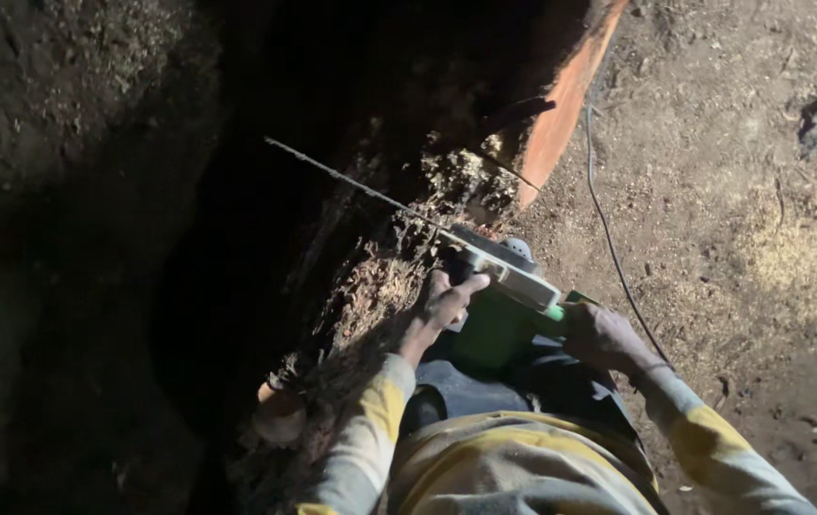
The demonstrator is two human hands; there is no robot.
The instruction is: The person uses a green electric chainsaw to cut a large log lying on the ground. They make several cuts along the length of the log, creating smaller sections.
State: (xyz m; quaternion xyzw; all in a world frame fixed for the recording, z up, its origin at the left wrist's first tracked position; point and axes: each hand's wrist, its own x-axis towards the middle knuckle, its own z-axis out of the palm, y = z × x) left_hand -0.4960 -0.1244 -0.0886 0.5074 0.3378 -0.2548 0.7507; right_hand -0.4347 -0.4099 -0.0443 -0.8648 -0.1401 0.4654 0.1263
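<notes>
We see the green electric saw (499,310) in the middle of the frame, its thin blade (351,181) running to the upper left over the dark log (399,277). Both the left hand (445,303) and the right hand (597,334) have fingers clenched on it. We think the blade could jam or kick in the rotten wood, and the black cable (609,229) on the ground at right could catch.
</notes>
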